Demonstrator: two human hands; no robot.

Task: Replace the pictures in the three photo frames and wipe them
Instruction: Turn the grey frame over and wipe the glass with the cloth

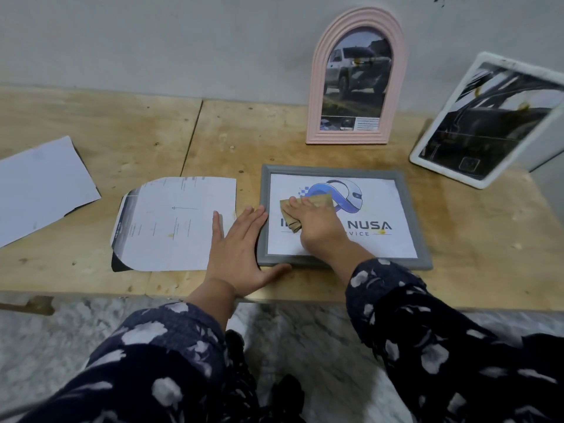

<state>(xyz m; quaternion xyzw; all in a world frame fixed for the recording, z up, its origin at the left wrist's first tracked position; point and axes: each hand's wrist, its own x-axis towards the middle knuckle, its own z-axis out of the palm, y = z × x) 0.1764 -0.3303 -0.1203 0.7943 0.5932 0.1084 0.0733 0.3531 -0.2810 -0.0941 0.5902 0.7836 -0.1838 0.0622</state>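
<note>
A grey photo frame point(410, 209) lies flat on the wooden table point(244, 132), holding a white print with a blue helmet logo. My right hand point(320, 227) presses a folded tan cloth point(308, 209) onto its glass. My left hand point(241, 245) lies flat with fingers spread against the frame's left edge and front corner. A pink arched frame point(355, 77) with a truck picture stands against the wall behind. A white frame point(488, 120) with a dark picture leans at the back right.
Loose paper prints point(174, 224) lie face down left of the grey frame, with another sheet point(39, 184) at the far left. The table's front edge runs just below my wrists. A grey wall rises behind the table.
</note>
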